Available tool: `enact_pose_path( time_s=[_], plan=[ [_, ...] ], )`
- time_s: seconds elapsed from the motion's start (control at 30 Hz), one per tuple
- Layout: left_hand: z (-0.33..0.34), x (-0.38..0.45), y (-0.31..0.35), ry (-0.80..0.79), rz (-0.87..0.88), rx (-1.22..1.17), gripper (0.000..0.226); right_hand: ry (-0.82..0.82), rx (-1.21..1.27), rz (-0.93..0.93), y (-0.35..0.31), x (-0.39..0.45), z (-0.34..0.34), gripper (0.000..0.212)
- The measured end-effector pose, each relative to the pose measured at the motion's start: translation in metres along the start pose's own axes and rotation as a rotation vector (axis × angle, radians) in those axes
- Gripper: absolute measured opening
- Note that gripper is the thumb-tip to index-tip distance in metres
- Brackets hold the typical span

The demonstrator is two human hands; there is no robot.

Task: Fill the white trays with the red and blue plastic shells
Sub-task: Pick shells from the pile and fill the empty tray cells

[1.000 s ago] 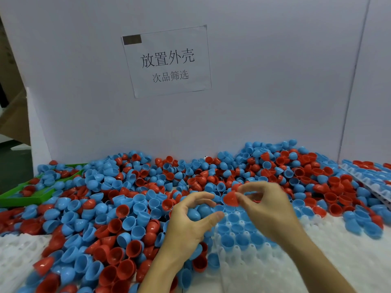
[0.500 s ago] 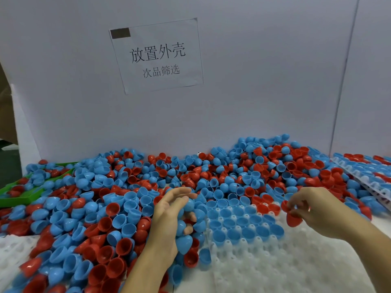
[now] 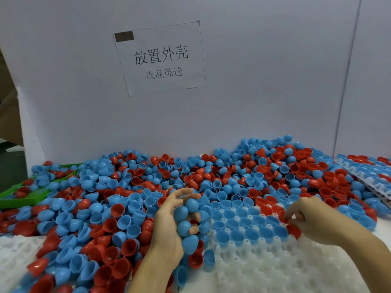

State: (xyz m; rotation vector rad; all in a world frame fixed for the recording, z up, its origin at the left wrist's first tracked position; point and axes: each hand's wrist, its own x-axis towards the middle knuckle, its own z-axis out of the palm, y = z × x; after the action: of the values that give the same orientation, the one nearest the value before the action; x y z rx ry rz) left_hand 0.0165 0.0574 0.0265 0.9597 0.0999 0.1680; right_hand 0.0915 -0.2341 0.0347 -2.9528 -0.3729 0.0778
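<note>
Shells (image 3: 118, 208), red and blue, lie heaped across the bench against the white board (image 3: 264, 81) with its printed paper sign (image 3: 160, 58); a green tray (image 3: 23, 197) sits half buried at far left; another filled tray (image 3: 368, 176) leans at far right; the white tray (image 3: 275, 267) lies before me, its far rows holding blue shells, open side up; my left hand (image 3: 169, 227) curls round a handful of blue shells (image 3: 186, 220) beside the tray's left edge; my right hand (image 3: 317, 220) pinches a red shell (image 3: 294, 230) just over the tray's right part.
</note>
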Motion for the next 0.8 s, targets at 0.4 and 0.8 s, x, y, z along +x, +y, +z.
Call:
enact_pose_path(
  time_s=[0.4,0.8],
  plan=[
    [0.001,-0.001,-0.002,0.012,-0.008,-0.012,0.027,0.207,0.438,-0.404,-0.121,-0.013,-0.017,0.026],
    [0.003,-0.007,-0.011,-0.147,0.396,0.842,0.068,0.317,0.84,-0.377,-0.143,-0.024,0.014,0.013]
  ],
)
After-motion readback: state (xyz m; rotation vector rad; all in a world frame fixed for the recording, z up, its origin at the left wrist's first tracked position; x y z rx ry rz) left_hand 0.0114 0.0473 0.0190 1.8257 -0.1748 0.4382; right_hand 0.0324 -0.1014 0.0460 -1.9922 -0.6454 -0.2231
